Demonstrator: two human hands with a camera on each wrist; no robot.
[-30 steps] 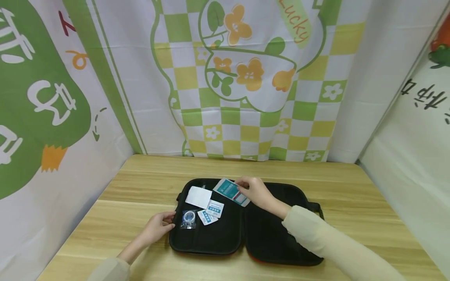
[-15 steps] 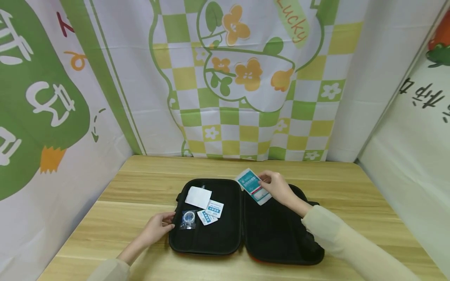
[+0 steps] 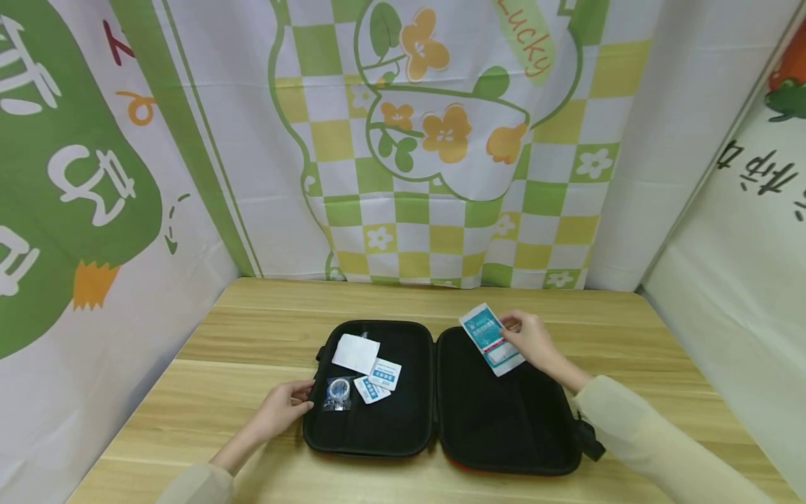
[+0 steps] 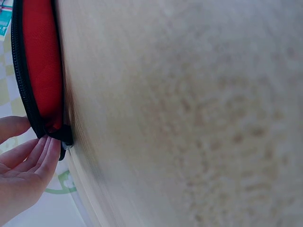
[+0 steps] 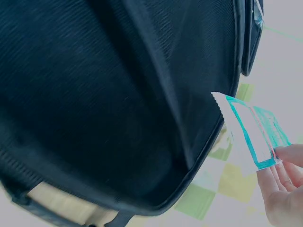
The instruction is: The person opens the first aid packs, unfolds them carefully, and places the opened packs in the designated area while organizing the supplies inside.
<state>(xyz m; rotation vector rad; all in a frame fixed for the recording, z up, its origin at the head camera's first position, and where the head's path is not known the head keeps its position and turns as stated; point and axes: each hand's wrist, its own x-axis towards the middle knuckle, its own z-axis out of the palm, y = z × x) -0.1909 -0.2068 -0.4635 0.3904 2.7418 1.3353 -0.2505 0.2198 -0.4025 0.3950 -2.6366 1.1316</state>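
Observation:
A black-lined zip case (image 3: 434,448) lies unfolded on the table, its outer side red (image 4: 42,61) in the left wrist view. My left hand (image 3: 283,408) touches the case's left edge with thumb and relaxed fingers. Over the far part of the right half, my right hand (image 3: 532,343) pinches a flat teal and white sealed packet (image 3: 485,329) by its right side. The packet is tilted in the right wrist view. In the left half lie a white square packet (image 3: 355,353), two small white and blue sachets (image 3: 385,374), and a bagged roll of tape (image 3: 338,390).
The wooden table (image 3: 264,315) surrounds the case. A black strap handle (image 3: 590,441) sticks out at the case's right side. Printed cloth (image 3: 441,175) hangs behind the table and along both sides.
My right hand has carried the teal and white packet rightward, from above the left half across the hinge to the right half. My left hand has stayed at the case's edge.

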